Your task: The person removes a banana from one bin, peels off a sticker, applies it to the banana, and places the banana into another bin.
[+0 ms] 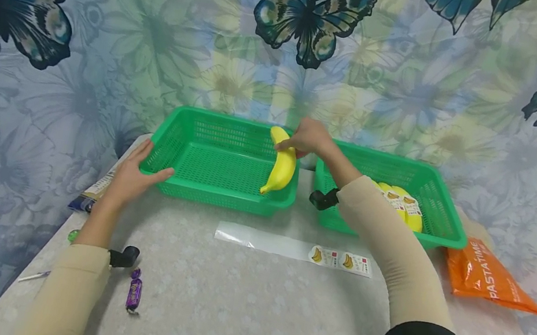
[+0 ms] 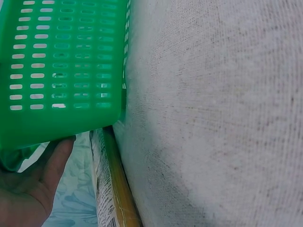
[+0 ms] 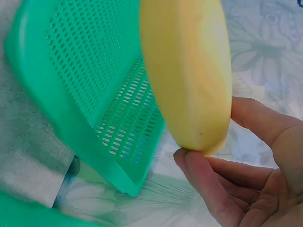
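My right hand (image 1: 311, 138) pinches a yellow banana (image 1: 283, 164) between thumb and fingers, over the right end of the left green basket (image 1: 213, 198). The right wrist view shows the fingertips at one end of the banana (image 3: 187, 71), with the basket (image 3: 90, 127) beside it. My left hand (image 1: 132, 174) rests against the left front corner of that basket, thumb spread and fingers straight. In the left wrist view, a digit of the left hand (image 2: 35, 191) touches under the basket's rim. The right green basket (image 1: 396, 159) holds several yellow bananas (image 1: 411, 213) with labels on them.
A backing strip (image 1: 262, 241) with two banana stickers (image 1: 340, 260) lies before the baskets. An orange pasta bag (image 1: 488, 275) is at the right. A purple wrapped candy (image 1: 135, 291), a white stick (image 1: 34, 276) and a dark blue packet (image 1: 84, 201) lie at the left.
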Tool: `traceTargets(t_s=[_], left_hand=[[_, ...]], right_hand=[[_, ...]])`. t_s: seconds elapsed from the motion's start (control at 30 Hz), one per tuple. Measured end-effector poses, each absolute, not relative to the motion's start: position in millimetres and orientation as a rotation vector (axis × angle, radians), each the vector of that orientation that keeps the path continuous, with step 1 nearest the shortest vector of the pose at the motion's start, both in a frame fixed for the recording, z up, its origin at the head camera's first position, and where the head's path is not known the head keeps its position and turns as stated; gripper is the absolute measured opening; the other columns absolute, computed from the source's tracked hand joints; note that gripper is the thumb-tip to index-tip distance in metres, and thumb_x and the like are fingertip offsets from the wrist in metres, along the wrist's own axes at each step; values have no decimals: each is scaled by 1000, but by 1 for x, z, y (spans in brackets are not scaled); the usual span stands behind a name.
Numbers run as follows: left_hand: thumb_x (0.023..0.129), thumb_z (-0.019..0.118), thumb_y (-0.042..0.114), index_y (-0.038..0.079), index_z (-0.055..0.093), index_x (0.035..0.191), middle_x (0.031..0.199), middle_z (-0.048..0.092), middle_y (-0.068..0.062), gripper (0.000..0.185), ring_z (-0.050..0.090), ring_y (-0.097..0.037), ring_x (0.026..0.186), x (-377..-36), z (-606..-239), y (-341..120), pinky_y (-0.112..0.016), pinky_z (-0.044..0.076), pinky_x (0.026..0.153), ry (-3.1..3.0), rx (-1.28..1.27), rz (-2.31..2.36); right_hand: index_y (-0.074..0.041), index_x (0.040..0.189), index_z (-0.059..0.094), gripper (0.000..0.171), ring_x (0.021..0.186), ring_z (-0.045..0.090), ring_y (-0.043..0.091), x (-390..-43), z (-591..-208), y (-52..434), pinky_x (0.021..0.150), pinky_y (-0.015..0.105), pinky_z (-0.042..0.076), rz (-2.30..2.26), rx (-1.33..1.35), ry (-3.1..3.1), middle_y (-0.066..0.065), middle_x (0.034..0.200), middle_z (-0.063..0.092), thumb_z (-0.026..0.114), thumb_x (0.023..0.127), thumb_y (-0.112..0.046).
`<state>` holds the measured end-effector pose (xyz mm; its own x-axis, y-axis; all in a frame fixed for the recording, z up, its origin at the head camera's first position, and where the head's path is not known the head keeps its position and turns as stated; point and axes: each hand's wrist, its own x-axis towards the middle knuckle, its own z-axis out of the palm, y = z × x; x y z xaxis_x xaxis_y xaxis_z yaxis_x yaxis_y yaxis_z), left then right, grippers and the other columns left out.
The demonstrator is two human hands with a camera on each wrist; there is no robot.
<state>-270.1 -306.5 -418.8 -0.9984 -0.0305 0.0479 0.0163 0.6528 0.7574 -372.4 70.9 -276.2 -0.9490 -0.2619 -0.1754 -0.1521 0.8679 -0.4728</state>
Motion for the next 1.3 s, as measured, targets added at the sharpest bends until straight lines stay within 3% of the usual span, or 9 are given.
traceTargets(t_s=[0.33, 0.57, 1.3], left_hand=[[87, 63, 58, 20, 6, 158, 166, -2, 0, 98, -1, -44, 150, -273, -418, -309, -77, 15, 108, -2788, 38, -1308], [88, 63, 57, 19, 5, 158, 166, -2, -3, 98, -2, -44, 150, -271, -418, -311, -77, 14, 108, -2786, 31, -1289], [88, 61, 58, 23, 2, 157, 166, -6, 0, 98, -5, -43, 150, -274, -421, -301, -76, 13, 109, -2807, 25, -1307]], right_hand=[[-5, 82, 79, 36, 61, 71, 17, -336, -259, 96, 59, 27, 55, -769, -272, 2795, 8, 70, 74, 83, 75, -40], [-6, 80, 79, 37, 61, 70, 17, -310, -259, 112, 56, 27, 53, -726, -280, 2848, 9, 71, 75, 82, 76, -43], [-9, 104, 76, 49, 62, 67, 13, -228, -307, 151, 61, 25, 51, -765, -168, 2773, 3, 82, 75, 81, 74, -47]])
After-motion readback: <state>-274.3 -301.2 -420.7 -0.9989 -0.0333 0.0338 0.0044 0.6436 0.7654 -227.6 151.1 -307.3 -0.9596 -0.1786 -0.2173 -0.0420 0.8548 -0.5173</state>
